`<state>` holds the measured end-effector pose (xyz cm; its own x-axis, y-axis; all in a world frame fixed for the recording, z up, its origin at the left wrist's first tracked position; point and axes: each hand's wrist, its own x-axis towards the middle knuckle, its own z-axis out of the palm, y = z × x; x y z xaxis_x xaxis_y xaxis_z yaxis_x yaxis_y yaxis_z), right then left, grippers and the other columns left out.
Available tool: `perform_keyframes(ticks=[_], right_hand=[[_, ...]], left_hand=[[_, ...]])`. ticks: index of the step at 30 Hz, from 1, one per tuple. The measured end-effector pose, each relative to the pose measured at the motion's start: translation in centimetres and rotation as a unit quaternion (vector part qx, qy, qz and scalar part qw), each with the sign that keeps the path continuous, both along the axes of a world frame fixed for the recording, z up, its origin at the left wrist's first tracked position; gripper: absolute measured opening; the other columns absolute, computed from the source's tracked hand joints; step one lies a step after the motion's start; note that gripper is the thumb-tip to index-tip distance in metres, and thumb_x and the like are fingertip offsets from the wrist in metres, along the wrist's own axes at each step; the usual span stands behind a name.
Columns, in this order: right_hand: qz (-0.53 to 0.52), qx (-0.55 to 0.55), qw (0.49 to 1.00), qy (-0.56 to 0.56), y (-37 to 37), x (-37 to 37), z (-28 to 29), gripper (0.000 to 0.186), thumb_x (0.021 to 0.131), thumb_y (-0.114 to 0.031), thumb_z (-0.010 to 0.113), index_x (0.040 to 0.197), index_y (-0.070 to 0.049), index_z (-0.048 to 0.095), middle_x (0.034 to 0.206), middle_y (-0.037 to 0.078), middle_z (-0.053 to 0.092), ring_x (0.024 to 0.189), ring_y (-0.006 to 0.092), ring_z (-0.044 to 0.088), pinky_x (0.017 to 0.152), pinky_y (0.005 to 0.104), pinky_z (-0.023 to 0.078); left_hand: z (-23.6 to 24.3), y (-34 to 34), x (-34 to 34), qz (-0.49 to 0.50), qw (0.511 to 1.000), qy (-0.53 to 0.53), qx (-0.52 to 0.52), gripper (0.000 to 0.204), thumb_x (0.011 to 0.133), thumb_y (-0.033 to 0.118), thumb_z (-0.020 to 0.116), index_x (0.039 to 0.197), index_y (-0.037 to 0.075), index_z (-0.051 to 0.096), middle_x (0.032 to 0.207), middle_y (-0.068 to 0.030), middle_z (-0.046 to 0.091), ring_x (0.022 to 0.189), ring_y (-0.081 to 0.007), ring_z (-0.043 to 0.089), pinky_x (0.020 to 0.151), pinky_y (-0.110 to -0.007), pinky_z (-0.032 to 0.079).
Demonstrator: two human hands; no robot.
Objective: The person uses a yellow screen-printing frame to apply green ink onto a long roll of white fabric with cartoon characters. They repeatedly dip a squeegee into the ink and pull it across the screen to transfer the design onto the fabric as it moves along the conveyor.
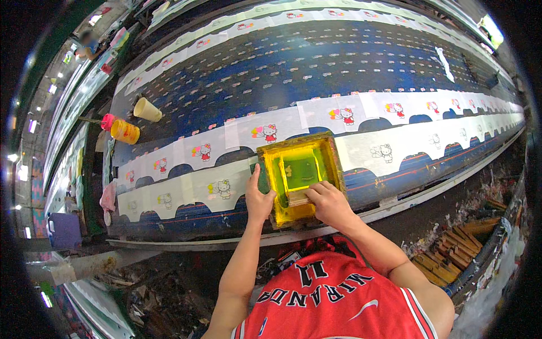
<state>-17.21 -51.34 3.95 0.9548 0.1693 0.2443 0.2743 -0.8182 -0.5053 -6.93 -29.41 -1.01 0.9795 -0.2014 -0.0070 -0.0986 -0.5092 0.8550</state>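
Observation:
A screen-printing frame (335,162) with yellow inner walls lies on the near row of white fabric pieces, and its mesh shows green and yellow. My right hand (329,204) is closed on the light wooden handle of a squeegee (297,197) inside the frame's near part; the fingertips are partly hidden. Against the frame's left side rests my left hand (259,199), its fingers stretched away from me and its thumb spread towards the frame edge. Fabric pieces (361,152) on both sides of the frame carry cartoon cat prints, some only in outline.
A yellow tub (125,131) with a pink top and a cream cup (147,110) stand at the table's left. A pink cloth (108,202) hangs at the left end. Wooden pieces (457,248) lie below right. Far left, a person (89,46) is beside another table.

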Motion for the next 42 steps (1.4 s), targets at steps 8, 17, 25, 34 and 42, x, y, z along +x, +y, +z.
perform_keyframes(ticks=[8, 17, 25, 34, 42], right_hand=[[-0.008, 0.001, 1.0, 0.0, 0.4, -1.3, 1.4, 0.038, 0.072, -0.001, 0.066, 0.11, -0.002, 0.067, 0.107, 0.013, 0.067, 0.106, 0.0354, 0.063, 0.096, 0.0451, 0.052], [-0.001, -0.011, 0.998, -0.067, 0.5, 0.3, -0.8, 0.037, 0.07, 0.003, 0.065, 0.106, 0.0, 0.067, 0.103, 0.014, 0.067, 0.101, 0.0363, 0.064, 0.089, 0.0455, 0.054], [-0.021, 0.005, 0.999, -0.029, -2.1, 10.9, 0.2, 0.021, 0.071, 0.0, 0.065, 0.092, -0.004, 0.065, 0.094, 0.015, 0.066, 0.096, 0.0395, 0.063, 0.086, 0.0475, 0.053], [0.002, -0.021, 0.999, -0.03, 1.0, -0.3, -0.7, 0.026, 0.069, 0.0, 0.067, 0.095, -0.003, 0.065, 0.098, 0.014, 0.067, 0.1, 0.0361, 0.065, 0.09, 0.0456, 0.053], [0.028, -0.006, 0.999, -0.038, -5.5, -1.0, 2.0, 0.02, 0.073, -0.006, 0.067, 0.093, -0.003, 0.062, 0.095, 0.014, 0.064, 0.094, 0.0341, 0.064, 0.085, 0.0436, 0.054]], left_hand=[[0.5, -0.1, -0.1, 0.004, 1.0, -0.004, 0.026, 0.091, 0.075, -0.003, 0.073, 0.16, 0.013, 0.044, 0.14, -0.0249, 0.056, 0.133, -0.0421, 0.055, 0.114, -0.046, 0.044], [0.3, 0.0, -0.3, -0.002, 0.999, -0.018, 0.037, 0.094, 0.073, -0.004, 0.074, 0.16, 0.016, 0.043, 0.137, -0.0252, 0.055, 0.13, -0.0445, 0.056, 0.11, -0.047, 0.048], [0.2, 0.1, -0.2, -0.015, 0.999, -0.023, 0.029, 0.096, 0.074, -0.002, 0.077, 0.16, 0.017, 0.042, 0.136, -0.024, 0.055, 0.129, -0.0443, 0.056, 0.109, -0.047, 0.048], [0.2, -0.3, -0.4, 0.006, 1.0, -0.01, 0.025, 0.09, 0.075, -0.002, 0.075, 0.159, 0.012, 0.044, 0.144, -0.0231, 0.056, 0.135, -0.0418, 0.054, 0.114, -0.045, 0.045], [3.4, -6.0, -2.0, 0.029, 0.999, -0.041, -0.016, 0.084, 0.075, -0.005, 0.071, 0.155, 0.006, 0.049, 0.144, -0.0198, 0.058, 0.137, -0.0357, 0.053, 0.118, -0.042, 0.04]])
